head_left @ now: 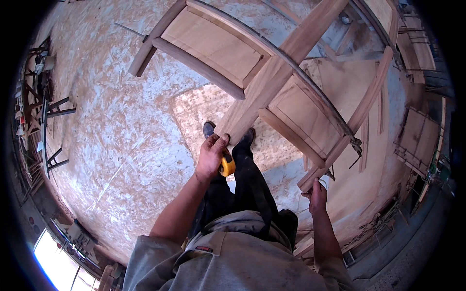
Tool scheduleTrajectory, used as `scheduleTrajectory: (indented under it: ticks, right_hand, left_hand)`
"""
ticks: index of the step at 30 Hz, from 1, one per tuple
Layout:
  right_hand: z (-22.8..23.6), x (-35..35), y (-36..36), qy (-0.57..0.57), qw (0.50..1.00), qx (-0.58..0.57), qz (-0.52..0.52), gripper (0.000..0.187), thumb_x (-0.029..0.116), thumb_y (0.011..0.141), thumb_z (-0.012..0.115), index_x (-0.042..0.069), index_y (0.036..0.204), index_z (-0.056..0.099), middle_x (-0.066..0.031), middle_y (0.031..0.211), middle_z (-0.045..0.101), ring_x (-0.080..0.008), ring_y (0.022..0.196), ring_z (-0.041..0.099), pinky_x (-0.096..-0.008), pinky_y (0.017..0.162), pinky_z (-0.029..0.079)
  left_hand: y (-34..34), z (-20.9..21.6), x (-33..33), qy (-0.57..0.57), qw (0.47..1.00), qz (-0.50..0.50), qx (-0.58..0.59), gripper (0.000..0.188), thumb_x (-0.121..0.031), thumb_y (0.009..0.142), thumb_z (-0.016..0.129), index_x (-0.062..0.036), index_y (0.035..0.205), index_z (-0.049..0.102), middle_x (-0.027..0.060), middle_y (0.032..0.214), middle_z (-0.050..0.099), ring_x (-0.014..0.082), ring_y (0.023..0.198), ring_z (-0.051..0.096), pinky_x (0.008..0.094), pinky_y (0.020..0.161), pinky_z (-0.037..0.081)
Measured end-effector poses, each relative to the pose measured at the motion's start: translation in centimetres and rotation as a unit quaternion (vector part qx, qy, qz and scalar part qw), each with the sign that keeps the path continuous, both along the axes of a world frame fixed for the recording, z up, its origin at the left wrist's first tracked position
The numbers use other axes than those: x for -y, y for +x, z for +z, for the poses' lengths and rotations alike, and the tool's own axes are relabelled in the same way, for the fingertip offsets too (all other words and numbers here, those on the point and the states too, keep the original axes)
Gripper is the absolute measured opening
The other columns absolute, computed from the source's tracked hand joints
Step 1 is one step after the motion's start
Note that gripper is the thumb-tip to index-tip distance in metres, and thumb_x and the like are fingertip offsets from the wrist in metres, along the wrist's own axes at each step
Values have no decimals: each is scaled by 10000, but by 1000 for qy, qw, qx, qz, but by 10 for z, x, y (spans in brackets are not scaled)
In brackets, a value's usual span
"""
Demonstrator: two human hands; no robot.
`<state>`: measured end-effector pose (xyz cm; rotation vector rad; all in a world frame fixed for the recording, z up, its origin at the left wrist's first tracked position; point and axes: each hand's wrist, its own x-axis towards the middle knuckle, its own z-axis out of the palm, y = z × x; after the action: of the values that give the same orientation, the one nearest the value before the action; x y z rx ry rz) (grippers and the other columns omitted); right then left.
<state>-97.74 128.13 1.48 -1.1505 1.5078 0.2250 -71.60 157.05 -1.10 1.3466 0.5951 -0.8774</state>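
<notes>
My left hand point(212, 154) is closed around a yellow and black tape measure point(227, 165). Its thumb and fingertips touch the near end of the wide middle board point(246, 114) of a wooden panelled frame, perhaps a door. My right hand point(318, 198) is closed at the near end of the frame's right-hand side piece point(324, 169); a small pale curved thing shows by its fingertips, too small to name. Framed panels point(213, 44) lie on either side of the middle board. A long dark bar clamp point(320, 92) spans the frame, its screw end point(357, 144) near the right corner.
Beneath the frame the floor point(121, 111) is pale and scuffed, with a brown sheet point(194, 109) under my shoes point(208, 128). Dark metal stands point(53, 114) and piled wood line the left wall. More wooden panels point(417, 140) lean at the right. A bright opening point(56, 259) is at lower left.
</notes>
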Motion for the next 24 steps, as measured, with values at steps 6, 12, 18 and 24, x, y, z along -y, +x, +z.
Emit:
scheduleTrajectory:
  ticks: [6,12,18,24]
  right_hand:
    - [-1,3,-7,-12,1000,17,5,400,402,987,464,29,1094,563,-96,947,642,-179,765,640,-325,606,554]
    - [4,-3,-8,-2,1000,9,-25,388,366,981,481,-3,1050,581,-98,850,637,-179,710,651,-326,562,564]
    - [9,-12,-8,25,999,-15,-23,384,376,984,475,7,1037,568,-103,869,636,-207,743,671,-326,585,562]
    - [4,-9,-17,26,1000,-8,-8,380,367,985,473,4,1041,570,-97,882,630,-202,751,666,-322,597,557]
  left_hand:
    - [5,12,-5,-62,997,8,-35,242,-282,911,652,-51,919,580,0,734,564,96,633,539,250,564,436]
    - [2,10,-4,-39,999,-7,-22,293,-315,927,624,-34,1004,594,-7,783,569,93,678,537,254,599,442]
    - [-3,9,-7,-65,996,-52,-16,326,-298,933,612,-4,1072,579,26,860,611,113,740,561,261,650,465]
    - [-10,9,0,-84,996,34,-24,342,-282,937,602,-17,1144,539,71,953,644,134,833,591,272,741,475]
